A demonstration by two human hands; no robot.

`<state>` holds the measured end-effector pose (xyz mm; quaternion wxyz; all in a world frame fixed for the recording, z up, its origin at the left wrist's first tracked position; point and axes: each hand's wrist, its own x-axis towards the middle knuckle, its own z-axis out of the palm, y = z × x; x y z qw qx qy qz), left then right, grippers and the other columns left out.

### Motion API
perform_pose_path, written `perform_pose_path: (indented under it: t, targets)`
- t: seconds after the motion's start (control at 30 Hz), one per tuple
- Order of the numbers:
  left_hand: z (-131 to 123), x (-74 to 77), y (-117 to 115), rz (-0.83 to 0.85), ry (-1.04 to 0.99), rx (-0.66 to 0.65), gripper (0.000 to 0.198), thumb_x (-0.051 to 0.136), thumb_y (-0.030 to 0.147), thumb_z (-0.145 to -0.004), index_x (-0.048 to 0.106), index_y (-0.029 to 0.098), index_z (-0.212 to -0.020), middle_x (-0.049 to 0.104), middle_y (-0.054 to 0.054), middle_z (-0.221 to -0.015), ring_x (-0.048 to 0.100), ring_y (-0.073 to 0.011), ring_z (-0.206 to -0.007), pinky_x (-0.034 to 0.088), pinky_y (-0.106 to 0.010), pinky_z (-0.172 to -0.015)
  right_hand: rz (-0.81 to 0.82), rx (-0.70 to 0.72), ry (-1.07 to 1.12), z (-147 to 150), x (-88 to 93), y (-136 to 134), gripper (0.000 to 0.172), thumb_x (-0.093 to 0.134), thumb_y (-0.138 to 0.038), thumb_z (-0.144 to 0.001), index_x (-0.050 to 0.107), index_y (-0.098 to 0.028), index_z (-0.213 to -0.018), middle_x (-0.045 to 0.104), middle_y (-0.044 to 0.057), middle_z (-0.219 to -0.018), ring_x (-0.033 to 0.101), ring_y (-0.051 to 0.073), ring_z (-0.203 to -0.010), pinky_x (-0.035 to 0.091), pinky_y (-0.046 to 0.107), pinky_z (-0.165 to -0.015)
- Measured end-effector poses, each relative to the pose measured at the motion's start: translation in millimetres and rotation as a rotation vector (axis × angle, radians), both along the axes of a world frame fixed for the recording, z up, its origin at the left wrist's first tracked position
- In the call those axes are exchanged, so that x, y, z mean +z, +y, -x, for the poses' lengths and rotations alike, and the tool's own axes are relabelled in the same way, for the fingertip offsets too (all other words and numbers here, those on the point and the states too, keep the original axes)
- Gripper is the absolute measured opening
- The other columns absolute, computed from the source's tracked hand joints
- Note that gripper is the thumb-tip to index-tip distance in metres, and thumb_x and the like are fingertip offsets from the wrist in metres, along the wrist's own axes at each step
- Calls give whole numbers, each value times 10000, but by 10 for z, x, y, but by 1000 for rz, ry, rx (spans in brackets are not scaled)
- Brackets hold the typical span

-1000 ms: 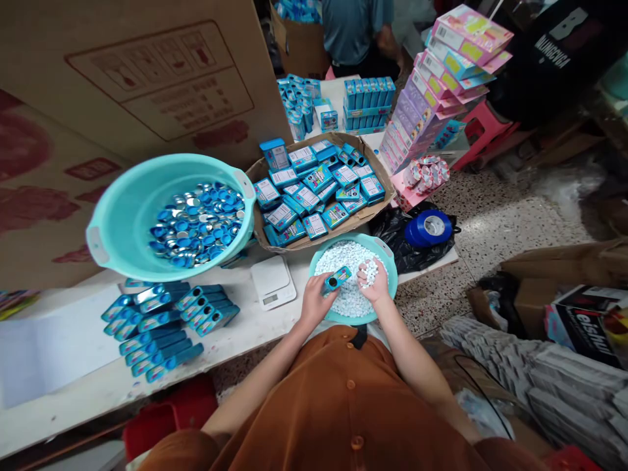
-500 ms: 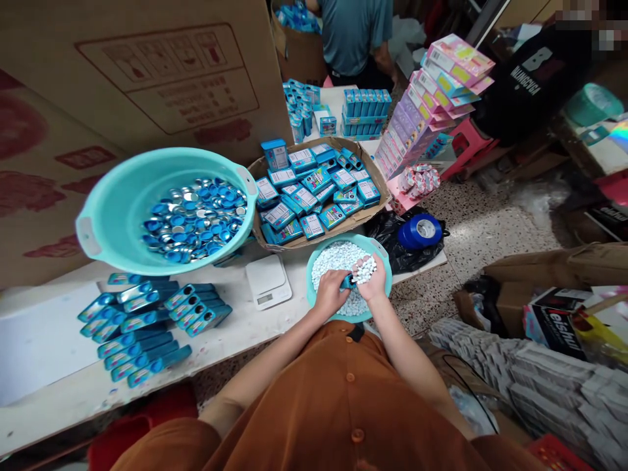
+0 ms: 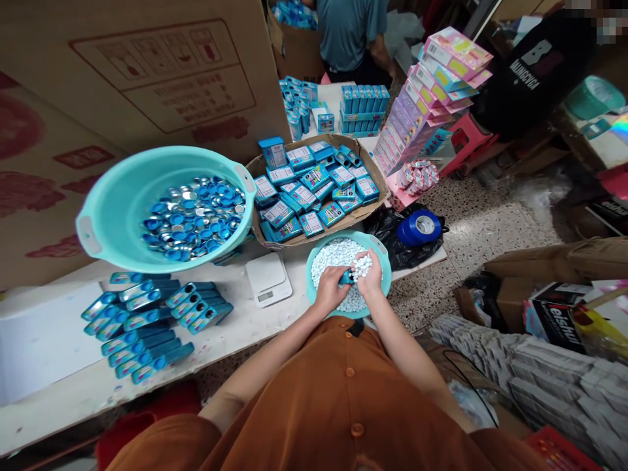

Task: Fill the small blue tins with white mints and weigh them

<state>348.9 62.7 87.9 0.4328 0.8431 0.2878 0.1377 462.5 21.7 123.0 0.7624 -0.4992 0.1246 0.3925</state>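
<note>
My left hand (image 3: pixel 331 288) grips a small blue tin (image 3: pixel 348 277) over a turquoise basin (image 3: pixel 311 296) of small white candies (image 3: pixel 333 257). Cupped beside the tin's mouth, my right hand (image 3: pixel 371 278) holds a heap of the white candies (image 3: pixel 362 267). Whether any candies are passing into the tin I cannot tell. Left of the basin stands a white digital scale (image 3: pixel 269 278). Behind it, a cut-down cardboard box (image 3: pixel 380 208) is filled with blue tins (image 3: pixel 303 194). Several more tins (image 3: pixel 142 353) lie in rows at the table's left.
A large turquoise basin (image 3: pixel 115 196) holds blue and silver caps (image 3: pixel 196 216). Rolls of blue tape (image 3: pixel 418 227) rest on a black bag at the right. Pink boxes (image 3: pixel 417 111) are stacked behind. A person in a grey-blue shirt (image 3: pixel 346 33) sits at the back.
My right hand has shifted slightly with its handful of candies, staying close to the tin. The camera view has moved a little; everything else stays in place.
</note>
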Motion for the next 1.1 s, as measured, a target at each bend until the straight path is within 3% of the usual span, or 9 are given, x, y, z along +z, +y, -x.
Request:
perform_pose_path:
  t: [0.27,0.57,0.9,1.1]
  targets:
    - [-41,-34,-50,12,15,36,450,607,159,-709,600,234,-1152,648,-49,-1126,545,-242,-1049,431,-414,-931,-1,8,-83,28,46,-4,334,535,-498,-780,478,-211,-620,490,-36,-583,479,99,-525,394,245,-517]
    - [-58,-87,-84,10,-34,74,404,618,194,-741,599,218,-1145,651,-50,-1128,559,-228,-1049,434,-387,-934,-70,5,-10,-13,78,-9,335,552,-487,-785,496,-203,-617,471,-42,-540,484,93,-522,414,236,-537]
    - [-140,-183,-78,121,-16,86,403,656,200,-713,617,223,-1114,658,-52,-1127,574,-232,-1063,443,-398,-946,47,44,-285,18,-26,-46,317,524,-440,-793,575,-188,-608,587,-3,-659,533,116,-613,428,257,-636]
    - [-165,-173,-69,99,-63,71,439,625,125,-689,614,220,-1118,665,-36,-1120,573,-221,-1052,441,-383,-949,64,15,-311,-23,-63,-50,328,484,-439,-804,579,-185,-619,598,2,-647,565,131,-652,441,273,-684]
